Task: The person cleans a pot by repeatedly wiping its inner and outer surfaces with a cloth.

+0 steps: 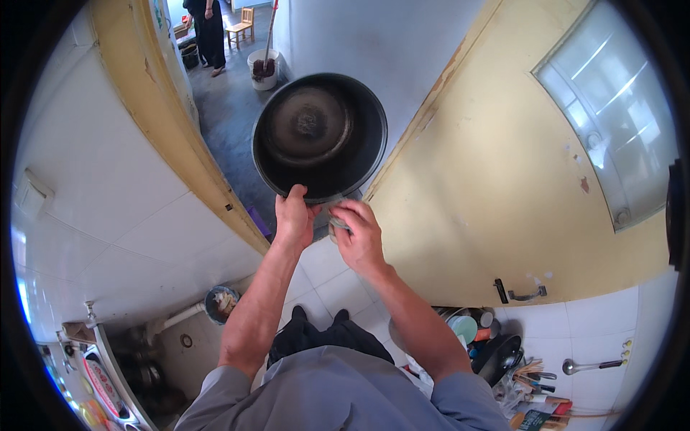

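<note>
Out in front of me a large dark round basin point(372, 134) is tilted so that its inside faces me, its bottom scuffed and greyish in the centre. My left hand point(295, 218) grips the near rim, with the thumb over the edge. Just to the right, my right hand point(357, 229) has a crumpled pale cloth point(335, 222) in its fingers, close against the outside of the same rim. Blur and the fingers hide part of the cloth.
The basin is held before a doorway, between a yellow door frame point(178, 145) and an open yellow door point(458, 178). Beyond are a white bucket with a mop point(263, 75), a small wooden chair point(241, 27) and a person point(210, 32). Pans and utensils point(498, 358) crowd the lower right.
</note>
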